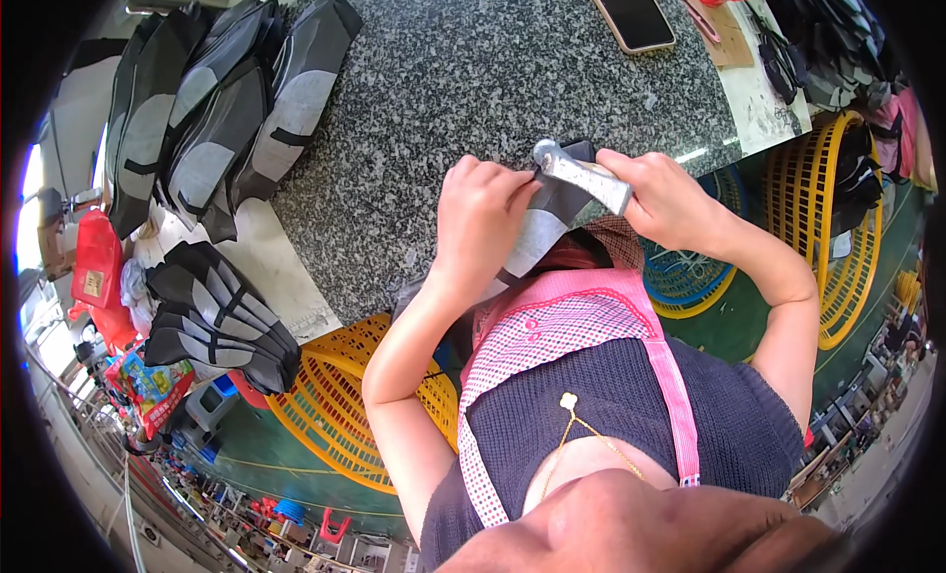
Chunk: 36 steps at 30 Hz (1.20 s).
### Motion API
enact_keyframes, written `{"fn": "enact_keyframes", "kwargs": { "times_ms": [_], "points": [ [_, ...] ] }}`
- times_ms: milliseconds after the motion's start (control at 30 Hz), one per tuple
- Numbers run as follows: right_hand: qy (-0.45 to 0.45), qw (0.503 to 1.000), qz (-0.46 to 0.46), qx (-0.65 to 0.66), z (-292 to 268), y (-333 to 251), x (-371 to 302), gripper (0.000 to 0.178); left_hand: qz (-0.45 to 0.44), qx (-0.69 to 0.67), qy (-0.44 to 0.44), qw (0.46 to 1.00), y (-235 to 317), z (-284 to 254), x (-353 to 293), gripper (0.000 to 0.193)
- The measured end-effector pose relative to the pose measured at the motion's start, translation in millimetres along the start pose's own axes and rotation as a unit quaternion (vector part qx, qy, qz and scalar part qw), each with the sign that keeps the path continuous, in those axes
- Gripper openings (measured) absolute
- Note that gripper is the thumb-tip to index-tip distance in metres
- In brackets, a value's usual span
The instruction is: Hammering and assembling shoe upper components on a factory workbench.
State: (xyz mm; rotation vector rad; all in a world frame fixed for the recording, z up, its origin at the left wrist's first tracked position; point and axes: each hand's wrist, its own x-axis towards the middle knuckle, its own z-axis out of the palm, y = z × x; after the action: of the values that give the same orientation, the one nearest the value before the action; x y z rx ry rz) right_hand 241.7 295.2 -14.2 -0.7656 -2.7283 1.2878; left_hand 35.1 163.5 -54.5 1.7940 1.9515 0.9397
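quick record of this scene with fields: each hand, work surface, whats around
left hand: pinches a grey and black fabric piece
right hand: grips a metal tool laid on that piece
surface: speckled granite table
left of table: stacks of similar fabric pieces
far edge: phone
below: yellow plastic baskets

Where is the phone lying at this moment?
In the head view, the phone lies at the far edge of the speckled stone worktop, beyond the right hand, beside a brown board.
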Motion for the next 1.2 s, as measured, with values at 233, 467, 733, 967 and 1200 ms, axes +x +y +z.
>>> {"fn": "enact_keyframes", "kwargs": {
  "times_ms": [233, 467, 733, 967, 1200],
  "points": [
    [0.025, 0.993, 0.01, 0.112, -12.0, -9.8, 4.0, 0.022, 0.066, 0.104, -0.002, 0.992, 11.3, -0.9, -12.2, 0.012],
    [-0.051, 0.996, 0.019, 0.074, -13.0, -9.2, 12.6, 0.02, -0.039, 0.001, -0.013, 0.999, 6.2, -9.2, -11.8, 0.009],
    [-0.057, 0.998, -0.016, -0.029, 5.0, -12.9, -0.4, 0.02, -0.004, 0.07, -0.015, 0.997, 10.1, -16.2, -19.6, 0.009],
    [-0.059, 0.998, -0.022, -0.009, 1.2, -9.8, 3.9, 0.023, -0.058, -0.023, 0.038, 0.997, 14.9, -5.2, -43.1, 0.01],
    [-0.039, 0.997, -0.059, 0.037, 6.9, -17.6, -4.6, 0.016, 0.044, 0.131, 0.021, 0.99, 21.6, -2.0, -44.7, 0.018]
  ]
}}
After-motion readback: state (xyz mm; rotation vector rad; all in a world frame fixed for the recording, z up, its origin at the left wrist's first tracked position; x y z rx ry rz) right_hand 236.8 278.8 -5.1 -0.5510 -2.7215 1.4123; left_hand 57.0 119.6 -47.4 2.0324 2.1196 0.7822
